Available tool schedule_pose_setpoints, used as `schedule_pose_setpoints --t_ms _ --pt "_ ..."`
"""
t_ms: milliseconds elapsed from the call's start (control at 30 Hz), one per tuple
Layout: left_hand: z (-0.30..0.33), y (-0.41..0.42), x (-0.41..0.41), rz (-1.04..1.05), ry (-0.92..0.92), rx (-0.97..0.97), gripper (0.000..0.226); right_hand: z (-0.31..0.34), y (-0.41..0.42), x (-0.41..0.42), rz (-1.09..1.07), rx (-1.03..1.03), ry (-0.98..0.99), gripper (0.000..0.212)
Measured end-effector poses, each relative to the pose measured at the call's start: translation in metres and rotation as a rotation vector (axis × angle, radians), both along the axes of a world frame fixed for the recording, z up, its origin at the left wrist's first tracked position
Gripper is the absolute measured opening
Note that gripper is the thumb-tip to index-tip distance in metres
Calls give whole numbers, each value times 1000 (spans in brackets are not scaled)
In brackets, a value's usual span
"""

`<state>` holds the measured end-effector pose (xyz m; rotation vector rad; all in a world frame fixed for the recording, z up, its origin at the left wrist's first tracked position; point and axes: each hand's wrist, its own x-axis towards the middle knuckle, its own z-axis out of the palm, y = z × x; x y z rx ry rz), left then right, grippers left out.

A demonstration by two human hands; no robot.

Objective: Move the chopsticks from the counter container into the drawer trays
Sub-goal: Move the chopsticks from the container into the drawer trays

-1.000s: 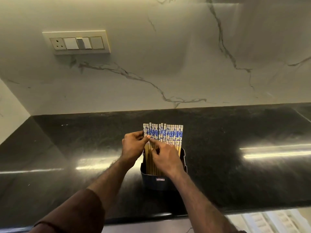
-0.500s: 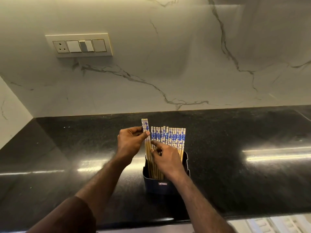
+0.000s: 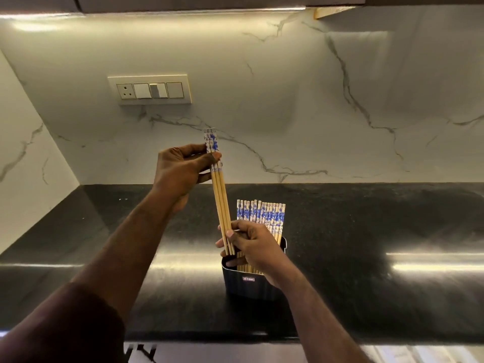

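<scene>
A dark container (image 3: pixel 248 284) stands on the black counter (image 3: pixel 366 231) and holds several bamboo chopsticks (image 3: pixel 264 212) with blue-and-white tops. My left hand (image 3: pixel 180 171) pinches the patterned tops of a few chopsticks (image 3: pixel 219 197) that are lifted almost clear of the container, their tips just above its rim. My right hand (image 3: pixel 251 244) sits at the container's mouth and grips the lower ends of those raised chopsticks between thumb and fingers. The drawer trays are barely visible at the bottom right edge.
A marble backsplash rises behind the counter with a switch and socket plate (image 3: pixel 150 90) on it. A wall cabinet's underside (image 3: pixel 183 1) runs along the top. The counter's front edge (image 3: pixel 392 339) lies below the container.
My left hand has drawn a few chopsticks up out of the container, from level with the others to high above them. My right hand slid to their lower ends.
</scene>
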<state>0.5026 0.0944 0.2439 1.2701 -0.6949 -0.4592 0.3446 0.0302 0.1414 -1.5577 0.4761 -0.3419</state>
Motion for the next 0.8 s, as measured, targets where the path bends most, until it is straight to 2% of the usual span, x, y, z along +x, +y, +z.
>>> schedule_pose_setpoints --t_ms 133,333,467,600,800 --pt "1 21 -23 -46 50 -25 19 4 23 -36 -4 166 -55 20" --pt "-26 55 -75 -177 158 11 14 -9 65 -106 -108 213 27 18" --pt "-76 71 -117 -275 271 113 23 -32 93 -163 -208 183 165 12" --pt "-130 78 -174 -307 412 236 19 -49 115 -226 -292 208 350 12" --pt "-177 68 -264 -469 404 347 16 -65 118 -323 -376 241 537 13"
